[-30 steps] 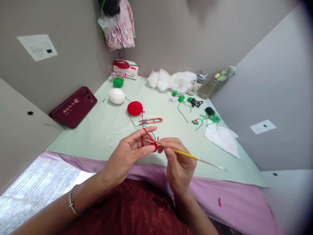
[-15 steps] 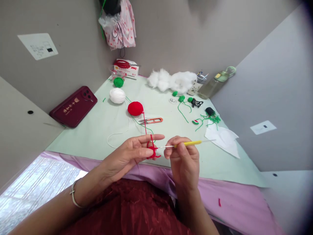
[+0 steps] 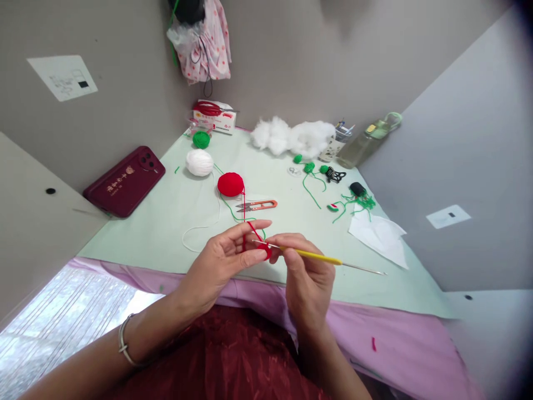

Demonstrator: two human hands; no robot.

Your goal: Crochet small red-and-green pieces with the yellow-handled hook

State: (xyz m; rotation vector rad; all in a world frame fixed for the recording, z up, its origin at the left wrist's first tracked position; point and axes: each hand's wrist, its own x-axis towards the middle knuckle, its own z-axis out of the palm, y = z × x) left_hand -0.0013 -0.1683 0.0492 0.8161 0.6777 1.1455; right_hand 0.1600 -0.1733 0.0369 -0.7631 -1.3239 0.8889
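Observation:
Between thumb and fingers, my left hand (image 3: 227, 256) pinches a small red crochet piece (image 3: 264, 251). Red yarn runs over its raised index finger and back to the red yarn ball (image 3: 230, 184) on the table. My right hand (image 3: 310, 272) grips a yellow-handled crochet hook (image 3: 316, 256), its metal tip lying at the top of the red piece across the yarn. Fingertips of both hands nearly meet at the piece, which is partly hidden by them. Just beyond lie orange thread snips (image 3: 258, 205).
White (image 3: 200, 163) and green yarn balls (image 3: 201, 139) sit at the back left, near a dark red phone (image 3: 125, 182). White stuffing (image 3: 291, 136), a pen cup (image 3: 332, 149) and a bottle (image 3: 361, 145) line the back. Small green crochet pieces (image 3: 308, 168) and white paper (image 3: 381, 236) lie right.
My right hand has come closer to my left, and the hook has tilted, its tip moving left past the red piece. The left index finger has lifted slightly.

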